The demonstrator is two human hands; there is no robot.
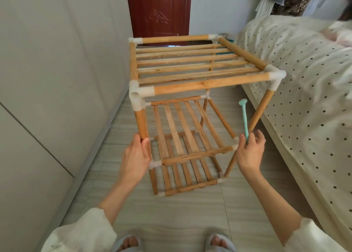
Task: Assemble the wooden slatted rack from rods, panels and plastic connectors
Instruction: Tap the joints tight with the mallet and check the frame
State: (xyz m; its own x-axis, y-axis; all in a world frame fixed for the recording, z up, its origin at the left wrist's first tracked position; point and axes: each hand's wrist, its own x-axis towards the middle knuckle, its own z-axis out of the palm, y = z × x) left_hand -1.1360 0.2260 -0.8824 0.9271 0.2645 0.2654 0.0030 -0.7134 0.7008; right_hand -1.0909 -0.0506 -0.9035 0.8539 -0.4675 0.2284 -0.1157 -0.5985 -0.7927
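A three-tier wooden slatted rack stands on the floor, its rods joined by white plastic connectors at the corners. My left hand grips the front left upright rod just above the middle shelf. My right hand holds a small mint-green plastic mallet upright, close to the front right upright rod and the middle shelf's right connector. The bottom shelf rests on the floor.
A white wardrobe wall runs along the left. A bed with a dotted cream cover is at the right, close to the rack. A dark red door is behind. My slippered feet stand on the tiled floor.
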